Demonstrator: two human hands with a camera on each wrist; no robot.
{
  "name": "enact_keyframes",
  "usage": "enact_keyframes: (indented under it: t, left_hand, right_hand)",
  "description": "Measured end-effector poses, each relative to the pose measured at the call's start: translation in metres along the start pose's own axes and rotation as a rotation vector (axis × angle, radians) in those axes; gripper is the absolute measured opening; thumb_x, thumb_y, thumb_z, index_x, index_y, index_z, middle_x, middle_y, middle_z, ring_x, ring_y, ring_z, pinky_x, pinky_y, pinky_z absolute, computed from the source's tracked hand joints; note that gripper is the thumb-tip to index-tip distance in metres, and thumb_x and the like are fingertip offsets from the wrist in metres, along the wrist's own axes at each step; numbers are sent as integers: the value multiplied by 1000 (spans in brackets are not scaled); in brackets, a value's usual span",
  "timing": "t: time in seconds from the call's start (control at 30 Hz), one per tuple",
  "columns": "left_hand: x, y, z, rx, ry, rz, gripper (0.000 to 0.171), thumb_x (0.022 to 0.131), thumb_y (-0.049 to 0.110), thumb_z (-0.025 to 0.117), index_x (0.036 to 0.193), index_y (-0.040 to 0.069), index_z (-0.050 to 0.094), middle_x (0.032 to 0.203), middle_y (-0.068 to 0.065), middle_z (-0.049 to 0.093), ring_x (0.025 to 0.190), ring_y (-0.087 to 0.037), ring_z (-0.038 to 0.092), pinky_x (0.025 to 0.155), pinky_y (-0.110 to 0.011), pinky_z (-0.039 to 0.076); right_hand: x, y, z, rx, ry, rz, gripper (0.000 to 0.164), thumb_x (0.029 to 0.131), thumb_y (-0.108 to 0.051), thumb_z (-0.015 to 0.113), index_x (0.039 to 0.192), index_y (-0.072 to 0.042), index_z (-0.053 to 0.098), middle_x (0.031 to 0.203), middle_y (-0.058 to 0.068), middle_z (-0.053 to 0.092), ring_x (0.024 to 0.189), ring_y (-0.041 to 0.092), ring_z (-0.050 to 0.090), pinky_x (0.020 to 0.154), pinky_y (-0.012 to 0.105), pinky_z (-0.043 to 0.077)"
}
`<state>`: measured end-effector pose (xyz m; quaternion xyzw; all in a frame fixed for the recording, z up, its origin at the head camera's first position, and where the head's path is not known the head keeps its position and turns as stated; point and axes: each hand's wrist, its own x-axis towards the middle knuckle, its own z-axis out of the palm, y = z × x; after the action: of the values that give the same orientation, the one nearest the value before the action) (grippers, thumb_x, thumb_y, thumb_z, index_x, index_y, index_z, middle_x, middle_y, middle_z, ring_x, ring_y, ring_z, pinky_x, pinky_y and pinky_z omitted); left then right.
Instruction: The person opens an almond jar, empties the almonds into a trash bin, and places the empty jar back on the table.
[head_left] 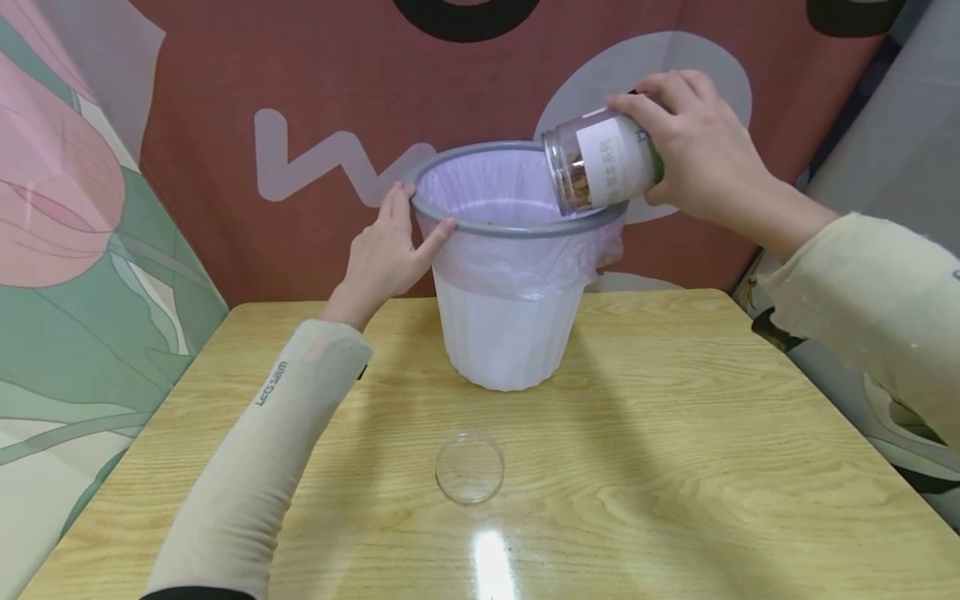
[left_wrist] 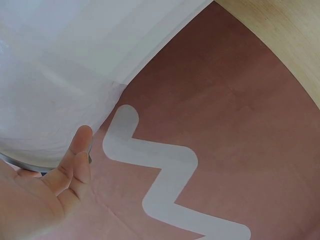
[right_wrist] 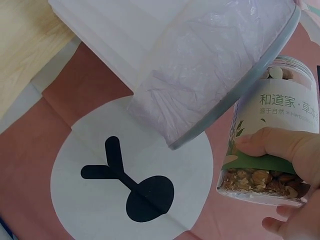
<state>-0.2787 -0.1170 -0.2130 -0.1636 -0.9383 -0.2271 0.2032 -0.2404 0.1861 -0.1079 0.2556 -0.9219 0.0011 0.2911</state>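
In my right hand [head_left: 701, 146] I grip a clear, labelled jar [head_left: 600, 162], tipped with its mouth over the right side of the bin's rim. Brown dried pieces [right_wrist: 262, 180] lie inside the jar, and its white and green label [right_wrist: 275, 120] faces the right wrist camera. A white bin [head_left: 510, 333] stands upright on the table, its grey rim [head_left: 517, 229] holding a pale purple plastic liner [head_left: 480, 179]. My left hand [head_left: 382, 254] rests on the rim's left side, thumb apart from the fingers. The left wrist view shows fingers [left_wrist: 82, 140] against the bin's outside.
A clear round lid [head_left: 470, 468] lies flat on the wooden table [head_left: 675, 467], in front of the bin. Just behind the table hangs a reddish-brown printed cloth [head_left: 337, 67]. A patterned cloth [head_left: 67, 250] covers the left side.
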Motion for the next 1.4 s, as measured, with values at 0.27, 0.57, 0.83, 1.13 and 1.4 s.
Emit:
enact_keyframes:
  t: [0.27,0.57,0.83,1.13,1.4]
  left_hand:
    - [-1,-1,1,1,6,4,84,84,65,30,141,4,16,146,-16,14,76,-34,57,53,-38,41]
    - [0,-1,2,-3,12,11,84,84,65,30,141,5,17,146,-15,14,81,-35,57,54,-38,41]
    - [0,-1,2,1,10,12,84,84,64,30,141,4,16,146,-15,14,70,-32,57,50,-36,40]
    - [1,-1,1,-2,3,1,84,84,65,29,142,5,15,147,-14,12,65,-30,55,49,-35,38]
    - [1,-2,1,1,1,0,85,84,65,29,142,5,14,147,-14,11,67,-31,56,48,-35,38]
  right_hand:
    - [-1,1,2,-23,20,-31,88,54,10,78,131,-7,39,129,21,33,122,38,22,92,58,26]
    - [-1,-1,0,11,-9,17,87,57,10,77,133,-7,38,132,21,31,124,38,21,93,58,25]
    - [-1,-1,-2,4,-18,29,87,58,9,76,134,-7,37,132,20,31,125,37,20,94,58,24]
    - [0,0,-3,-61,2,-2,85,60,7,77,133,-8,36,132,20,30,124,37,19,97,55,21]
    - [0,1,-3,-89,3,-14,87,59,6,78,133,-8,36,133,21,29,127,37,16,95,57,22]
